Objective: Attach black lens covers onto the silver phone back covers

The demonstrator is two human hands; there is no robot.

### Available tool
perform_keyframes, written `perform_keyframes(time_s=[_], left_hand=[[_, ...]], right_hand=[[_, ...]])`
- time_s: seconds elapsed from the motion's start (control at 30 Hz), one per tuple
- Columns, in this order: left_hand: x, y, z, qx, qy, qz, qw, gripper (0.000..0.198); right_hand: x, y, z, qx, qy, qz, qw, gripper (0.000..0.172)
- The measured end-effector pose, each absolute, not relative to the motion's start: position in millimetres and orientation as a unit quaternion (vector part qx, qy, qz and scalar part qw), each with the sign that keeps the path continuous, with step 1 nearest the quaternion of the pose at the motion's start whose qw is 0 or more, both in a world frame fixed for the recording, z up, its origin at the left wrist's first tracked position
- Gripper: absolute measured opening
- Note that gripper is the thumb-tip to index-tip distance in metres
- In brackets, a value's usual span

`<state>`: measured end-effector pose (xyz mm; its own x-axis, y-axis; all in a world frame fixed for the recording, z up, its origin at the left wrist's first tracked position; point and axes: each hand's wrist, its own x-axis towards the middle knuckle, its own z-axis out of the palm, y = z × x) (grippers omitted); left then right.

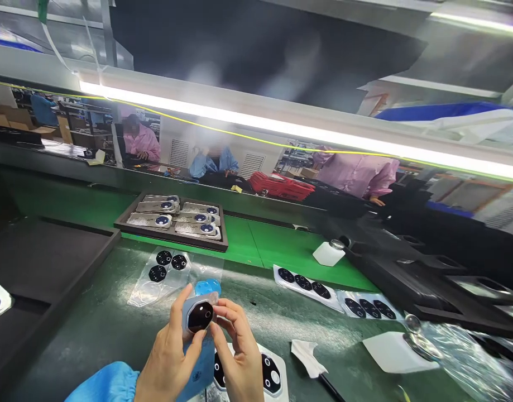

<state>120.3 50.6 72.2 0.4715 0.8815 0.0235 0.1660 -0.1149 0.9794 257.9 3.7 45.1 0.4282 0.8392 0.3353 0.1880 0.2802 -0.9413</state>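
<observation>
My left hand (168,363) and my right hand (239,352) both pinch a small grey camera-lens cover (200,315) with a round black glossy lens. A blue film piece (201,357) hangs below it, and a round blue piece (208,287) shows just behind. Under my right hand lies a white card (269,375) bearing black lens parts, partly hidden by my fingers. Clear plastic sheets with black round lens discs (164,268) lie just beyond my hands.
A dark tray of metallic phone back covers (133,220) stands beyond, with a white bottle (329,254) to the right. Further lens sheets (304,287), a white cloth (306,357) and black foam trays (407,268) lie around. Co-workers sit across the bench.
</observation>
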Motion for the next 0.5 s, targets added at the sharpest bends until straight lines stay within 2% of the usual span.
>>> perform_keyframes(time_s=[0.33,0.5], left_hand=[[122.6,44.5,55.5,0.733,0.382,0.354,0.437,0.056],[123.4,43.9,48.5,0.747,0.384,0.360,0.406,0.058]], right_hand=[[261.5,5.5,40.4,-0.555,-0.522,0.209,0.613,0.019],[263.2,9.5,41.0,-0.547,-0.515,0.204,0.627,0.012]])
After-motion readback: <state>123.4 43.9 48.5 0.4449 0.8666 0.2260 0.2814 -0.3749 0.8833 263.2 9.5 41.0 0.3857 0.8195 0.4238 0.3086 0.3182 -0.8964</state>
